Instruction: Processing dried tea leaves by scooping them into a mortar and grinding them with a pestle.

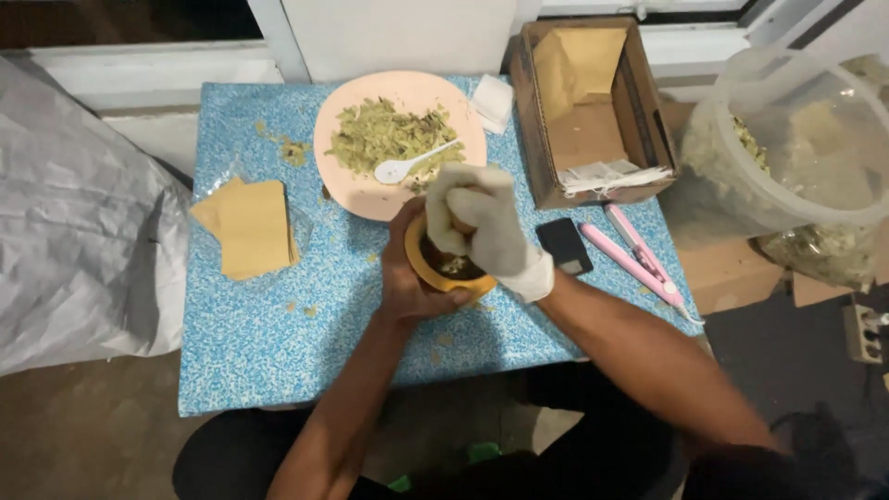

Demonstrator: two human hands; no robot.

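On the small blue speckled table (269, 343), near its front edge, we saw a yellow mortar bowl (443, 274) holding dark and greenish crushed matter. The left hand (405, 278), bare, wrapped around the bowl's left side, its fingers curled against the wall and its thumb near the rim. The right hand (486, 230), in a white glove, was clenched in a fist directly above the bowl; it seemed to grip a pestle (457, 225), though only a small tan bit of that showed between the gloved fingers, so we could not tell its shape.

Just behind the bowl lay a pale pink plate (347, 185), touching or nearly touching the gloved fist, with a heap of dried green leaf pieces (384, 134) and a white plastic spoon (407, 164) resting on them. To the left of the plate lay a stack of tan paper envelopes (250, 227) on a clear plastic sheet, with a few leaf crumbs scattered near it. To the right of the bowl lay a small black scale (565, 245), and beside that a pink heat-sealing tool (634, 259) near the table's right edge. Behind these stood an open cardboard box (648, 111) with white sachets at its front. A folded white tissue (493, 100) lay between plate and box. Off the table on the right stood a large clear plastic tub (787, 185) with more dried leaves.
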